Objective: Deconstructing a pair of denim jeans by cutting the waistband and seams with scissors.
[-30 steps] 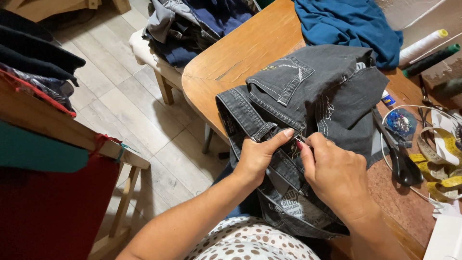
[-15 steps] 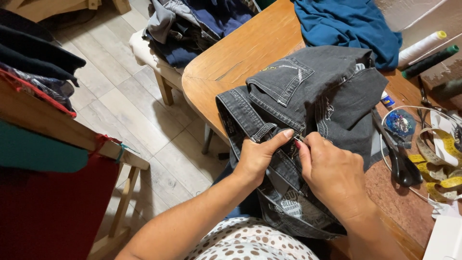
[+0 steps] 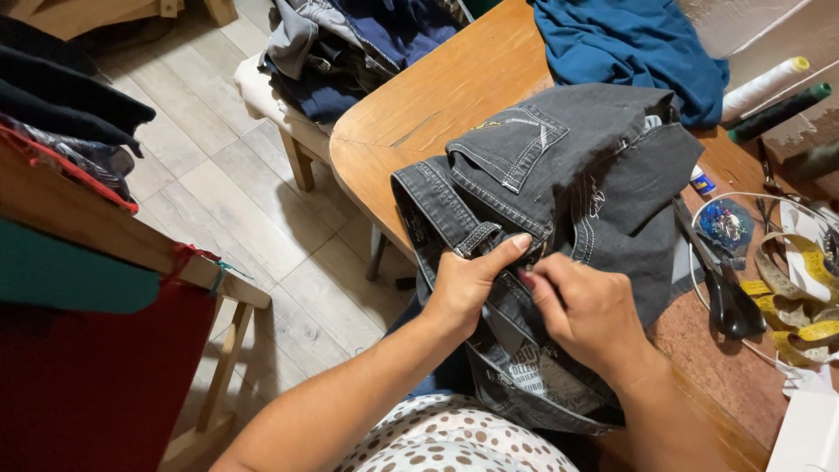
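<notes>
— Where are the dark grey jeans (image 3: 577, 175)?
— Spread over the near corner of the rounded wooden table (image 3: 437, 96); waistband end hanging off the near edge toward the lap; back pocket with pale stitching facing up, far of the hands.

— And the left hand (image 3: 468, 284)?
— Closed on the waistband at the table's near edge; thumb stretched flat along the seam, fingers wrapped under the denim.

— The right hand (image 3: 590, 306)?
— Just right of the left, nearly touching; fingertips pinched down on the same seam; whether a small tool sits in the pinch, cannot tell.

— Around the jeans?
— Black-handled scissors (image 3: 721, 293) right of the denim, near the table's right side; yellow tape measure (image 3: 808, 306) coiled beyond, further right; blue cloth (image 3: 629, 44) bunched at the far side, touching the jeans' far edge; white thread cone (image 3: 765, 83) and dark green thread cone (image 3: 782, 109) lying at the far right.

— Off the table?
— Heap of folded clothes (image 3: 350, 44) on a stool far left of the table; pale plank floor (image 3: 218, 175) to the left; polka-dot garment (image 3: 454, 441) nearest, at the bottom.
</notes>
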